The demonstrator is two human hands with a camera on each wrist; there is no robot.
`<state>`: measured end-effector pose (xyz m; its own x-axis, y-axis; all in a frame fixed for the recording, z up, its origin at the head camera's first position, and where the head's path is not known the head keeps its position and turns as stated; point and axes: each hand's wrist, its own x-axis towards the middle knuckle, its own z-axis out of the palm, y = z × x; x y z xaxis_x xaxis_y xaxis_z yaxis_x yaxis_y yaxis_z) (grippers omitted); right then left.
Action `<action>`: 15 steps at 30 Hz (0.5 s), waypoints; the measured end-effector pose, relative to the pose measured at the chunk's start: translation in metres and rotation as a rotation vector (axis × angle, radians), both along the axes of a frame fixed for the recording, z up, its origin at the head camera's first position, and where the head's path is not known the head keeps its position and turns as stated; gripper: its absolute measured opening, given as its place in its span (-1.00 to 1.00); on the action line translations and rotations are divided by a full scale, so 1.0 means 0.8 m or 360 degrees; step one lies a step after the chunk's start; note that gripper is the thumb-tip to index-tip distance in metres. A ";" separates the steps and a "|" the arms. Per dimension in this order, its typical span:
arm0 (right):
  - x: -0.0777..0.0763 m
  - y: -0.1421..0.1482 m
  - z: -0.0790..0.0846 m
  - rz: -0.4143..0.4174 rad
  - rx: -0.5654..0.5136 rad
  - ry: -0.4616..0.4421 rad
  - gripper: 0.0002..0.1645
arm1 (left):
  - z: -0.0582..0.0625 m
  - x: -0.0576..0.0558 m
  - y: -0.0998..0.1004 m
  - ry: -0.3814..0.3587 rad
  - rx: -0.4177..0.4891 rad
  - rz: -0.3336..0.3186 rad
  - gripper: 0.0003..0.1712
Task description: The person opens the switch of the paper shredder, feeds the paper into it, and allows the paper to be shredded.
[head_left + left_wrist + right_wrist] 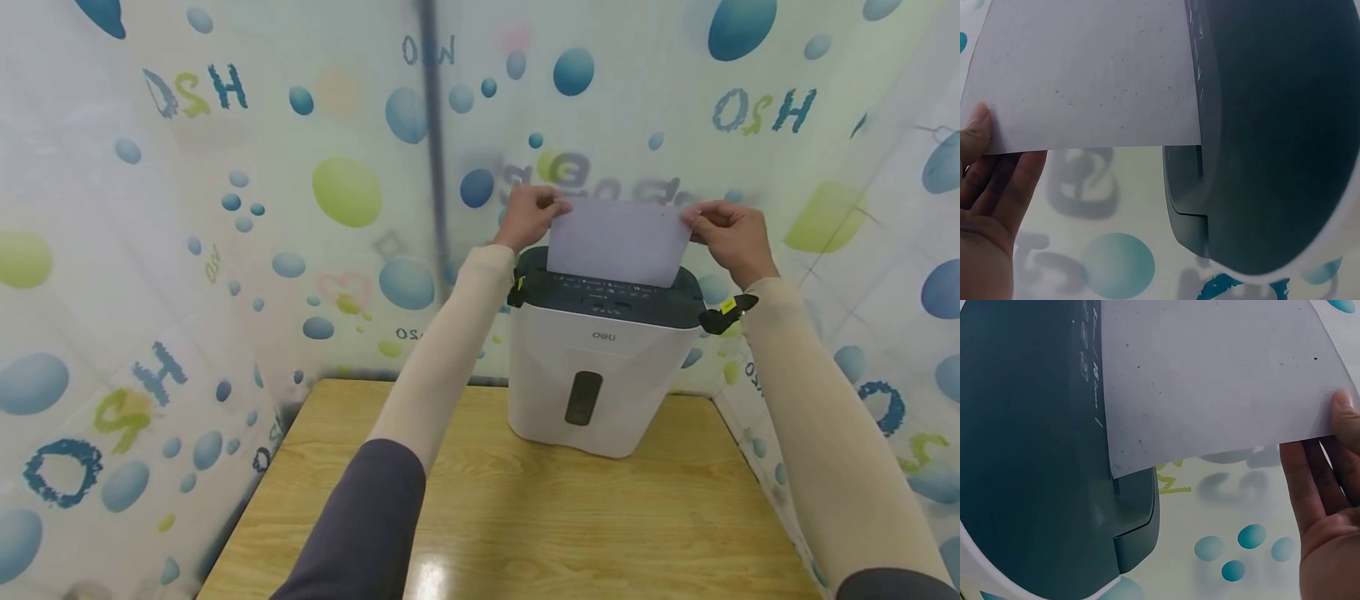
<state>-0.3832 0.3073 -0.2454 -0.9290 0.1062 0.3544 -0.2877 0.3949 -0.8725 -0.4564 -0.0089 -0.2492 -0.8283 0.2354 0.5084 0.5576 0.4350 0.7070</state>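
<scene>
A sheet of white paper [617, 240] stands upright at the slot in the dark top of a white paper shredder [555, 367]. My left hand [529, 215] pinches its upper left corner between thumb and fingers. At the upper right corner, my right hand [731, 235] pinches it the same way. Small dark specks dot the paper [1097, 75] in the left wrist view. In the right wrist view, the paper's lower edge meets the dark shredder lid [1029, 425], one corner lying at the slot. How deep the edge sits in the slot is hidden.
The shredder stands toward the back of a wooden table [465, 508]. A patterned curtain [345, 275] with bubbles and letters hangs close behind and on both sides. Dark straps with yellow tags [729, 307] circle both wrists.
</scene>
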 end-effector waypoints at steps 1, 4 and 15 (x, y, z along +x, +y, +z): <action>0.000 0.000 -0.001 0.0010 -0.0003 0.0011 -0.67 | 0.000 0.000 0.000 -0.0003 -0.0002 -0.0005 -0.79; -0.001 -0.001 -0.002 0.0033 -0.0017 0.0032 -0.68 | -0.001 -0.001 -0.002 -0.0010 -0.0006 -0.0010 -0.79; -0.007 -0.005 -0.001 0.0042 -0.0058 0.0034 -0.65 | 0.000 -0.003 -0.004 -0.0044 -0.0009 0.0030 -0.80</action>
